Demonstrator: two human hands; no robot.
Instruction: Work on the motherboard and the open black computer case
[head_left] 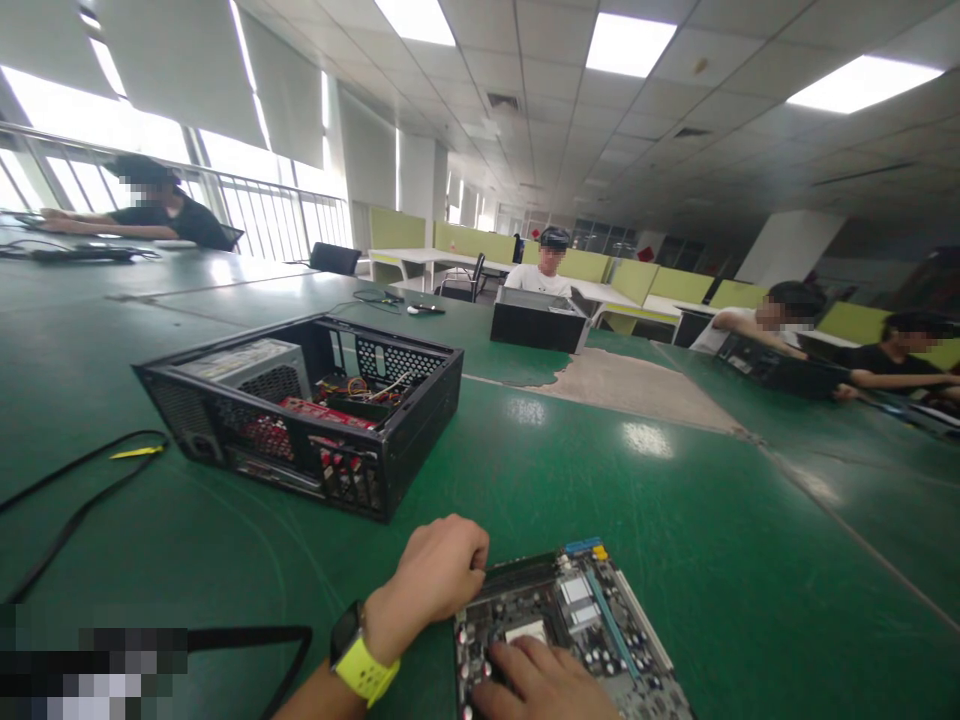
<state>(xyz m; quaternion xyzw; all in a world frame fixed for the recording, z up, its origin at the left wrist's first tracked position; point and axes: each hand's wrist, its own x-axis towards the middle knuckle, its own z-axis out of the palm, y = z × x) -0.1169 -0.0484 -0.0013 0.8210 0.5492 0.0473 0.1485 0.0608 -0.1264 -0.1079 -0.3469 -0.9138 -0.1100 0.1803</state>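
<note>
A motherboard [592,620] lies flat on the green counter [675,540] at the near edge of the view, just in front of the person, with both hands on it. The left hand [439,575], with a yellow-strapped watch [358,655] on its wrist, rests at the board's far left corner. Its fingers [469,555] are curled into a fist against the edge, and whether they grip the board cannot be told. The right hand [544,685] lies palm down on the near part of the board, its fingers [517,662] stretched out flat over the components, a little apart, pinching nothing. Beyond the left hand, near but apart from the board, stands an open black case [315,420] with red boards and wires inside. A black cable [82,500] with a yellow tag [139,452] curves over the counter left of the case. Farther off, other people [551,265] sit at the counter, one behind a second case [536,322].
</note>
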